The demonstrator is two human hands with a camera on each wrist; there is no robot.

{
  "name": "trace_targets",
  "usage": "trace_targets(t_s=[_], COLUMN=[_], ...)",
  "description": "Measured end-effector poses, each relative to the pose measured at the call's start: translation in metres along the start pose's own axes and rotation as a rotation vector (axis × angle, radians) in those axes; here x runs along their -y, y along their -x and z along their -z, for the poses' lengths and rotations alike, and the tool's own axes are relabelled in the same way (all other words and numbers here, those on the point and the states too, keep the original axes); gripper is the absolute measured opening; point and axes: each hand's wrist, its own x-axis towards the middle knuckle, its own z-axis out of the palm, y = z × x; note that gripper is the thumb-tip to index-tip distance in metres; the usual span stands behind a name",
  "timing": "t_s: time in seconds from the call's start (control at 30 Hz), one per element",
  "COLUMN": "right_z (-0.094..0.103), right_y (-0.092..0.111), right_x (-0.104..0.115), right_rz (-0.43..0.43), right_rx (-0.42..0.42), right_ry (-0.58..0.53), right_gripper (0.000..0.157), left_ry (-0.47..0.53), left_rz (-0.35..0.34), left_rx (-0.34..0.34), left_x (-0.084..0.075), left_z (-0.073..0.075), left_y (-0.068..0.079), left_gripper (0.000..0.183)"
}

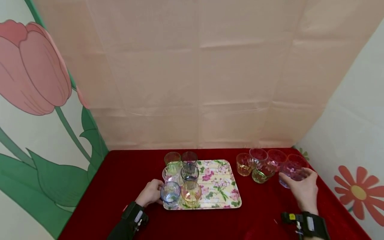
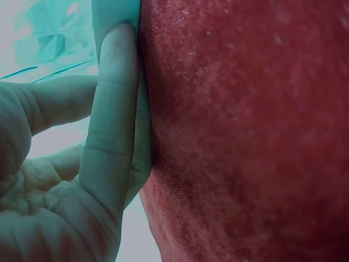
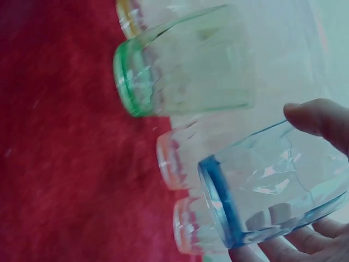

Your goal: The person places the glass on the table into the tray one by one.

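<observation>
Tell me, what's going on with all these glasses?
A person's right hand holds a blue-tinted glass on the right side of a red cloth, beside a cluster of other glasses. Their left hand is at the left edge of a flowered tray, close to a bluish glass. That one is among six glasses standing in two rows on the tray's left side.
</observation>
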Motion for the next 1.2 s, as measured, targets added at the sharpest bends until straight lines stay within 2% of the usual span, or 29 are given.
trace_targets(t_s=[0.1,0.37,0.53,0.63,0.73,0.93,1.2], right_z=[0.000,-0.003,-0.009,-0.014,-0.018,-0.031,-0.059], right_y=[0.006,0.018,0.023,0.026,0.031,0.045,0.063], right_x=[0.009,0.027,0.035,0.040,0.045,0.060,0.082], right_rz=[0.018,0.100,0.038,0.027,0.070,0.232,0.337], right_rx=[-0.031,-0.092,-0.047,-0.020,0.026,0.166,0.298], right_ry=[-0.038,0.025,-0.049,-0.095,-0.131,-0.197,-0.309], right_gripper=[0.103,0.096,0.104,0.102,0.094,0.079,0.072], left_ry=[-0.002,0.011,0.016,0.014,0.010,0.018,0.028], left_rz=[0.004,-0.013,-0.018,-0.007,0.002,-0.013,-0.018], left_rx=[-0.001,0.002,0.000,0.000,0.004,0.007,0.008], left_x=[-0.001,0.000,0.000,0.000,0.000,0.000,0.002], left_z=[0.001,0.000,0.000,0.000,0.001,0.000,0.000], left_y=[0.000,0.001,0.001,0.001,0.001,0.001,0.000], left_gripper=[0.024,0.022,0.022,0.023,0.024,0.023,0.024])
